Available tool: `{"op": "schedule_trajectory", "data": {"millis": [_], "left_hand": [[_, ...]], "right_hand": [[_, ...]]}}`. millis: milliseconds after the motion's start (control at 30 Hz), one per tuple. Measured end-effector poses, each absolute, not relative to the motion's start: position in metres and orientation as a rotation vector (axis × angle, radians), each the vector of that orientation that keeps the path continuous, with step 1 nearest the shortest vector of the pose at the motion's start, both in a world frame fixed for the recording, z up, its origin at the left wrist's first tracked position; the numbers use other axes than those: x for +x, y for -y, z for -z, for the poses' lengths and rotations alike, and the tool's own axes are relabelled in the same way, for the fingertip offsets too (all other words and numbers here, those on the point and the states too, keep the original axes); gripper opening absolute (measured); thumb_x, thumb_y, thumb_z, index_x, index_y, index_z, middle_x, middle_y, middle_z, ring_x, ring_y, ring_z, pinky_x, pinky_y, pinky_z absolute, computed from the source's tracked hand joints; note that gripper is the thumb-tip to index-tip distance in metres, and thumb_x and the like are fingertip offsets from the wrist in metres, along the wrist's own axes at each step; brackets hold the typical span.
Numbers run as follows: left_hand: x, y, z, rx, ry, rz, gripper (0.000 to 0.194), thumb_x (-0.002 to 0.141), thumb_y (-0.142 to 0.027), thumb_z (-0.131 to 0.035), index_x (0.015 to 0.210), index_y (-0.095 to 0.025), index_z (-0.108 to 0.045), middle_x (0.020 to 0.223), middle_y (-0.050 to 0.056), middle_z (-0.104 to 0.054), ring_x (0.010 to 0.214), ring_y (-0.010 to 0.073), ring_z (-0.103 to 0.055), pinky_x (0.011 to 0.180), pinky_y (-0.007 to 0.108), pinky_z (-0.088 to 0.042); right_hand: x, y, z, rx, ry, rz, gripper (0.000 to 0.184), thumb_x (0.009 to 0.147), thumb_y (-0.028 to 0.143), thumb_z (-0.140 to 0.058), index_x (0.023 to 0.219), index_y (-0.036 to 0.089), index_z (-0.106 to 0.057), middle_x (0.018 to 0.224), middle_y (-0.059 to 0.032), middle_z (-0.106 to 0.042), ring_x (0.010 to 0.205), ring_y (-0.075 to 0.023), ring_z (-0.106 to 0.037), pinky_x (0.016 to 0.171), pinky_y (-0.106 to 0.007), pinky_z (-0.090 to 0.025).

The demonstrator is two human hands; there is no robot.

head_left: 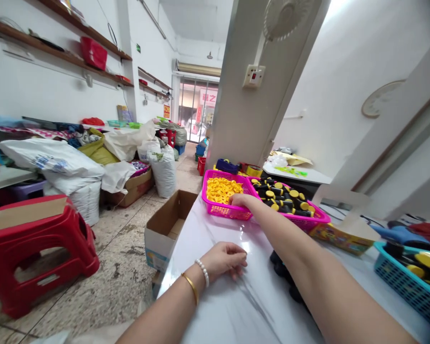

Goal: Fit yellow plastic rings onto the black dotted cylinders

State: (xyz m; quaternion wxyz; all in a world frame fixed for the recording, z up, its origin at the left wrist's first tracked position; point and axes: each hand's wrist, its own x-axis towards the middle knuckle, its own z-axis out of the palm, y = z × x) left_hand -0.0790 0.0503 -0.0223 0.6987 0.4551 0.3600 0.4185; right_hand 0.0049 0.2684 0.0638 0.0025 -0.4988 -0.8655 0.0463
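My right hand (240, 199) reaches into the near side of a pink basket (229, 213) filled with small yellow plastic pieces (218, 187). Its fingertips are down among the pieces and mostly hidden. Closer to me, my left hand (227, 259) rests over the white tabletop (218, 234) with its fingers curled in and the thumb against them. Whatever it may hold is hidden. Beside the first basket, a second pink basket (320, 217) holds several black cylinder-like parts with yellow round ends (283, 196). Black items (281, 267) lie partly behind my right forearm.
A teal basket (397, 282) with black and yellow parts stands at the right. An open cardboard box (161, 239) is left of the table edge. On the floor are a red stool (57, 243) and white sacks (161, 169). A pillar (249, 110) rises behind the baskets.
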Motion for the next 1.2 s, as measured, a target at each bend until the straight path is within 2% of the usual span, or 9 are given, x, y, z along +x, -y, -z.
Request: {"op": "schedule_trajectory", "data": {"millis": [133, 467, 700, 867, 1067, 1200], "left_hand": [[-0.078, -0.054, 0.026, 1.051, -0.821, -0.925, 0.051, 0.059, -0.047, -0.077, 0.090, -0.010, -0.060, 0.076, 0.005, -0.063, 0.051, 0.0103, -0.056, 0.042, 0.022, -0.042], [-0.074, -0.050, 0.028, 1.123, -0.862, -0.923, 0.045, 0.062, -0.044, -0.074, 0.090, -0.010, -0.061, 0.071, 0.003, -0.061, 0.050, 0.0090, -0.054, 0.041, 0.021, -0.041], [-0.073, -0.055, 0.032, 1.155, -0.859, -0.892, 0.042, 0.064, -0.042, -0.073, 0.090, -0.011, -0.062, 0.071, 0.003, -0.062, 0.049, 0.0099, -0.055, 0.043, 0.023, -0.043], [-0.071, -0.059, 0.042, 1.220, -0.886, -0.828, 0.041, 0.065, -0.039, -0.071, 0.095, -0.012, -0.065, 0.064, 0.000, -0.060, 0.046, 0.0102, -0.054, 0.045, 0.023, -0.043], [-0.070, -0.063, 0.048, 1.234, -0.909, -0.813, 0.036, 0.065, -0.040, -0.072, 0.090, -0.014, -0.068, 0.060, 0.000, -0.060, 0.044, 0.0107, -0.053, 0.047, 0.025, -0.044], [-0.070, -0.063, 0.040, 1.251, -0.962, -0.926, 0.028, 0.066, -0.036, -0.070, 0.083, -0.014, -0.070, 0.059, 0.001, -0.061, 0.044, 0.0119, -0.053, 0.044, 0.025, -0.043]], "right_hand": [[0.009, -0.277, -0.058, -1.677, 2.839, -0.287, 0.031, 0.091, 0.032, -0.055, 0.116, 0.015, -0.056, 0.116, -0.0080, -0.058, 0.097, -0.0201, -0.060, 0.081, -0.039, -0.052], [0.033, -0.272, -0.068, -1.861, 2.641, -0.156, 0.034, 0.091, 0.033, -0.055, 0.120, 0.016, -0.054, 0.120, -0.0091, -0.056, 0.102, -0.0216, -0.058, 0.086, -0.042, -0.050], [-0.039, -0.277, -0.053, -1.803, 2.755, -0.279, 0.034, 0.091, 0.032, -0.056, 0.121, 0.016, -0.054, 0.122, -0.0094, -0.055, 0.103, -0.0218, -0.058, 0.086, -0.042, -0.050], [-0.071, -0.280, -0.051, -1.650, 2.894, -0.288, 0.033, 0.091, 0.032, -0.055, 0.120, 0.017, -0.054, 0.121, -0.0092, -0.056, 0.102, -0.0212, -0.058, 0.085, -0.042, -0.051], [-0.037, -0.276, -0.052, -1.763, 2.819, -0.188, 0.030, 0.091, 0.032, -0.056, 0.117, 0.017, -0.057, 0.119, -0.0085, -0.057, 0.101, -0.0208, -0.059, 0.084, -0.039, -0.051], [-0.004, -0.273, -0.058, -1.845, 2.662, -0.164, 0.026, 0.091, 0.032, -0.055, 0.114, 0.019, -0.059, 0.120, -0.0080, -0.057, 0.102, -0.0206, -0.058, 0.085, -0.036, -0.050]]}}
